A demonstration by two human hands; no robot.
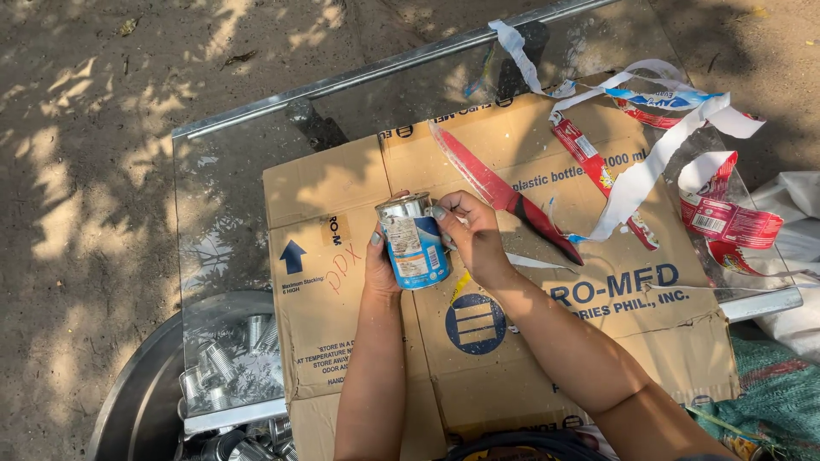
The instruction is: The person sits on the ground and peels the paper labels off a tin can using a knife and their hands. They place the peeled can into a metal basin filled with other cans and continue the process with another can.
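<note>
1. Left hand (382, 269) fingers wrap the can (412, 242), held above the cardboard (342, 324) on the desk (231, 179).
2. Right hand (472, 237) fingers pinch its label edge (partly torn); it may rip short, or the can's rim could cut.
3. The knife (512, 201) lies near; a stray elbow could knock it.

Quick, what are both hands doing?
Left hand: closed around the tin can.
Right hand: fingers pinching the can's label at its upper edge.

Blue-labelled tin can (413, 241) centre, flattened brown carton (512, 341) beneath, red-white label strips (666, 162) upper right
</note>
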